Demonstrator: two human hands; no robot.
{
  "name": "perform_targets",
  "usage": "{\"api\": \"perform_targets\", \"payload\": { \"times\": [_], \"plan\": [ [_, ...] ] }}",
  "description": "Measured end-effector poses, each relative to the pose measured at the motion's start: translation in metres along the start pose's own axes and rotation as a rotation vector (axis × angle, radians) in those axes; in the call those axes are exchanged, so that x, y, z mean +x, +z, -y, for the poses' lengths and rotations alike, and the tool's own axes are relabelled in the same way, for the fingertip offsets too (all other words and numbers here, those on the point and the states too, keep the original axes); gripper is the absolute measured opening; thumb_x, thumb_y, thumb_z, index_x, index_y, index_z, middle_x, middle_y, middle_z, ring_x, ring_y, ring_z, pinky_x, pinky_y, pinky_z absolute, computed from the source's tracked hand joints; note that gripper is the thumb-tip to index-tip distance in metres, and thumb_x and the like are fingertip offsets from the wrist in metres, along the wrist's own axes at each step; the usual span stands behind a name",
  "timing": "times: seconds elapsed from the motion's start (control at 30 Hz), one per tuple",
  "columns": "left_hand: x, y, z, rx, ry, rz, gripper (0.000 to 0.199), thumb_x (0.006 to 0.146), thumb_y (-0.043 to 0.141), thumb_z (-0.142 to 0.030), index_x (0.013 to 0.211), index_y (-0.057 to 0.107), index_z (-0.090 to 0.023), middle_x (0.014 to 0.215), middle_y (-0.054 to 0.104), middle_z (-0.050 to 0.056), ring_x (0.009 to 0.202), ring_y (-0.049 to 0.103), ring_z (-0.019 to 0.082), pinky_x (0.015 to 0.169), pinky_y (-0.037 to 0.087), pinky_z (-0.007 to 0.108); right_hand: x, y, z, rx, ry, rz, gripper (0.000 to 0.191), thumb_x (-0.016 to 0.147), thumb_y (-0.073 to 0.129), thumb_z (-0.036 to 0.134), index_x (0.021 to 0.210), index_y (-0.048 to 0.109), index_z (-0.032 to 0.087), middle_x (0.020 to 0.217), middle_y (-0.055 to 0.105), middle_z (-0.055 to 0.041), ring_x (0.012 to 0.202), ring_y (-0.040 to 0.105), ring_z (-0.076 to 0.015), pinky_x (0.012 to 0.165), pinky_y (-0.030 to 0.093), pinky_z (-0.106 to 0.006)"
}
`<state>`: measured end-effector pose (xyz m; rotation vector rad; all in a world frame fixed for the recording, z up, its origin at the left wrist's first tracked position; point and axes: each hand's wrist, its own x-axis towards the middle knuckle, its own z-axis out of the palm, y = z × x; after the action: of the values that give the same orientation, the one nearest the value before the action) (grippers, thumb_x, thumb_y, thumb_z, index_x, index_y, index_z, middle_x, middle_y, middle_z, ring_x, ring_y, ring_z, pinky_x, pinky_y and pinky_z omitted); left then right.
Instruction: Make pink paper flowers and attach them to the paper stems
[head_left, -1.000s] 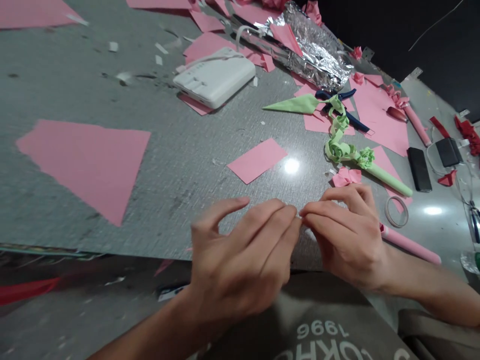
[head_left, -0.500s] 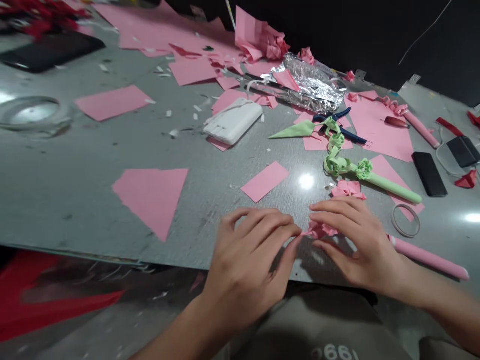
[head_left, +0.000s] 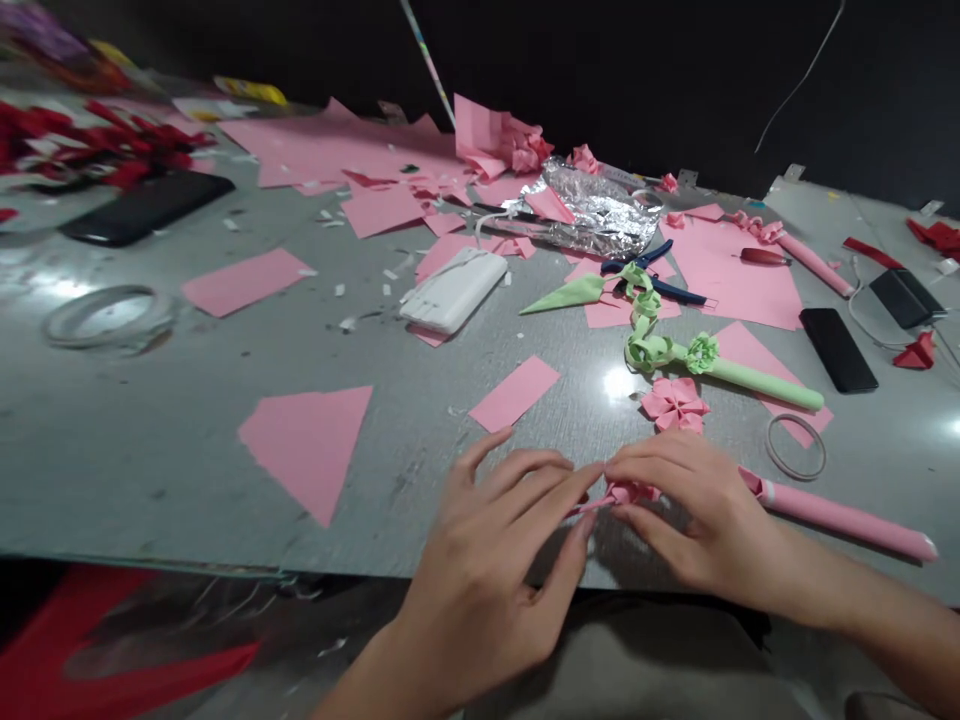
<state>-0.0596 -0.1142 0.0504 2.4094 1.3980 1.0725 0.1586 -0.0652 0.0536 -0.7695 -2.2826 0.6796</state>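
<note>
My left hand (head_left: 499,550) pinches a thin twisted end of pink folded paper (head_left: 630,492) near the table's front edge. Curved over the ruffled part of that paper, my right hand (head_left: 697,520) grips it between thumb and fingers. Just beyond my right hand lies a pink paper flower (head_left: 675,404). A pink rolled tube (head_left: 847,520) lies behind my right wrist, its near end partly hidden by the hand. Further back is a green paper stem (head_left: 765,383) with curled strips and a small green flower.
A white power bank (head_left: 454,290), blue-handled pliers (head_left: 675,290) and crumpled foil (head_left: 600,205) lie behind my hands. Pink sheets (head_left: 315,440) are scattered about. Tape rolls (head_left: 795,447) and black phones (head_left: 838,350) lie on the table (head_left: 187,490).
The view has shifted, so the table sits lower in the picture. My right fingers have closed onto the pink paper, and my left thumb has moved down slightly from the fingertips.
</note>
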Motion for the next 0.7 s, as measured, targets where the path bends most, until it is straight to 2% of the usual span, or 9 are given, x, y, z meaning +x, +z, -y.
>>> {"api": "perform_targets", "payload": {
  "times": [0.07,0.13,0.23,0.3,0.4,0.5,0.6,0.7],
  "plan": [
    [0.001,0.002,-0.001,-0.046,0.008,0.022,0.026,0.103,0.056,-0.014,0.124,0.067,-0.021,0.096,0.079,0.001,0.096,0.072,0.022,0.112,0.038,0.047,-0.003,-0.001,0.000,-0.016,0.006,-0.010,0.020,0.107,0.065,0.019,0.127,0.068,0.017,0.119,0.079,-0.0094,0.107,0.074,-0.0252,0.096,0.059,-0.042],
    [0.002,0.004,0.000,-0.082,0.022,0.032,0.023,0.104,0.054,-0.015,0.119,0.069,-0.024,0.093,0.077,-0.002,0.091,0.071,0.020,0.110,0.039,0.043,-0.011,-0.008,-0.001,-0.066,0.020,0.008,0.029,0.108,0.064,0.022,0.136,0.064,0.018,0.131,0.076,-0.0113,0.118,0.071,-0.0258,0.103,0.057,-0.042],
    [0.007,0.003,0.007,-0.058,0.078,0.015,0.024,0.106,0.050,-0.014,0.105,0.070,-0.026,0.087,0.075,-0.005,0.081,0.069,0.017,0.105,0.040,0.039,-0.042,-0.033,-0.010,-0.247,0.094,0.090,0.045,0.107,0.065,0.026,0.150,0.055,0.019,0.149,0.066,-0.0146,0.136,0.062,-0.0305,0.114,0.053,-0.050],
    [0.012,-0.002,0.015,-0.010,0.155,0.013,0.025,0.107,0.048,-0.014,0.104,0.069,-0.027,0.087,0.076,-0.005,0.080,0.070,0.017,0.101,0.041,0.039,-0.074,-0.055,-0.020,-0.382,0.228,0.113,0.045,0.104,0.066,0.024,0.148,0.058,0.023,0.145,0.068,-0.0133,0.133,0.063,-0.0336,0.110,0.055,-0.054],
    [0.023,-0.013,0.028,0.058,0.260,0.010,0.022,0.107,0.051,-0.017,0.108,0.070,-0.028,0.091,0.078,-0.005,0.081,0.071,0.018,0.097,0.046,0.038,-0.126,-0.079,-0.035,-0.450,0.502,0.163,0.050,0.096,0.076,0.028,0.144,0.063,0.027,0.142,0.069,-0.0126,0.131,0.064,-0.0361,0.105,0.058,-0.054],
    [0.040,-0.023,0.037,0.093,0.306,-0.012,0.017,0.106,0.056,-0.024,0.108,0.071,-0.030,0.091,0.079,-0.006,0.080,0.072,0.019,0.092,0.051,0.038,-0.159,-0.088,-0.046,-0.420,0.626,0.212,0.029,0.098,0.069,0.023,0.127,0.071,0.028,0.131,0.071,-0.0102,0.118,0.068,-0.0326,0.097,0.061,-0.049],
    [0.063,-0.033,0.039,0.101,0.337,-0.018,0.017,0.103,0.058,-0.024,0.107,0.071,-0.035,0.090,0.080,-0.008,0.075,0.073,0.020,0.088,0.056,0.041,-0.168,-0.094,-0.050,-0.371,0.630,0.208,0.018,0.102,0.062,0.024,0.116,0.073,0.028,0.121,0.073,-0.0086,0.106,0.072,-0.0290,0.091,0.062,-0.044],
    [0.090,-0.045,0.044,0.107,0.318,-0.029,0.021,0.101,0.056,-0.027,0.106,0.071,-0.042,0.086,0.079,-0.008,0.074,0.073,0.024,0.079,0.058,0.046,-0.159,-0.116,-0.052,-0.375,0.578,0.067,0.024,0.104,0.065,0.038,0.125,0.074,0.030,0.126,0.075,-0.0093,0.112,0.073,-0.0296,0.096,0.061,-0.044]
  ]
}}
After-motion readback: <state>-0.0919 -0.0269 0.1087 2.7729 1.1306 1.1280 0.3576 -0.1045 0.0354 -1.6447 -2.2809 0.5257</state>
